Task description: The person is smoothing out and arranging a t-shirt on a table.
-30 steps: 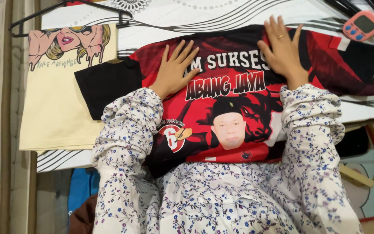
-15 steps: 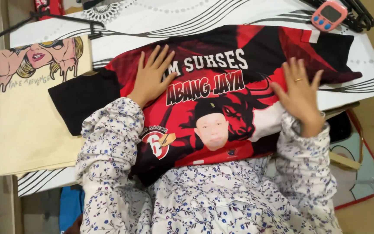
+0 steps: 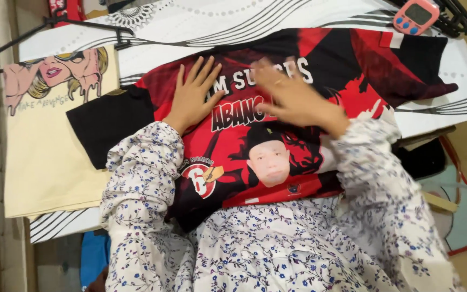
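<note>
Your right hand (image 3: pixel 293 97) is sweeping back in from the right edge of the bed onto the middle of the red and black jersey (image 3: pixel 277 113), blurred and open with fingers spread, holding nothing. A moment ago it was out by the right sleeve, so the smoothing is now working across the chest print. Your left hand (image 3: pixel 193 96) is staying flat and wide on the jersey's left shoulder. The jersey is lying spread across the striped bed cover (image 3: pixel 449 111). A cream shirt (image 3: pixel 49 146) is lying at the left edge under a black hanger (image 3: pixel 55 24); a pink timer (image 3: pixel 416 16) is sitting at the top right corner.
</note>
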